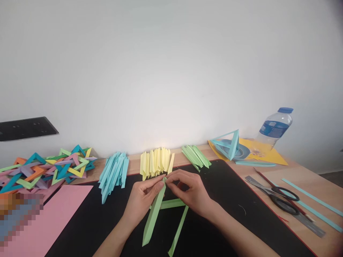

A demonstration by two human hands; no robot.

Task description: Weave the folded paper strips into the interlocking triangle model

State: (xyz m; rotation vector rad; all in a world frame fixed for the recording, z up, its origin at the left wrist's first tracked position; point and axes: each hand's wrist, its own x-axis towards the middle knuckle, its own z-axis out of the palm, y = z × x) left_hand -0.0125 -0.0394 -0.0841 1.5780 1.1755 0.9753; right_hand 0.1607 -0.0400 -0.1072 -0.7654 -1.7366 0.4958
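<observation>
Between my two hands is a light green folded paper strip [155, 216], joined or overlapped with further green strips; one runs across behind it and another green strip [179, 230] slants down to the right. My left hand [143, 200] pinches the top end of the front strip between thumb and fingers. Close beside it, my right hand [191, 189] has its fingertips together at the same top corner. How the strips meet there is partly hidden by the fingers. Beyond my hands lie piles of yellow strips [155, 162], green strips [196, 156] and blue strips [114, 173].
Colourful paper stars [64, 164] and pink paper [63, 210] lie left. Right of the black mat [230, 207] are scissors [284, 201], a ruler [316, 227], a pencil [264, 177] and blue strips [317, 216]. Behind stand a bottle [276, 128] and a blue paper frame [233, 146].
</observation>
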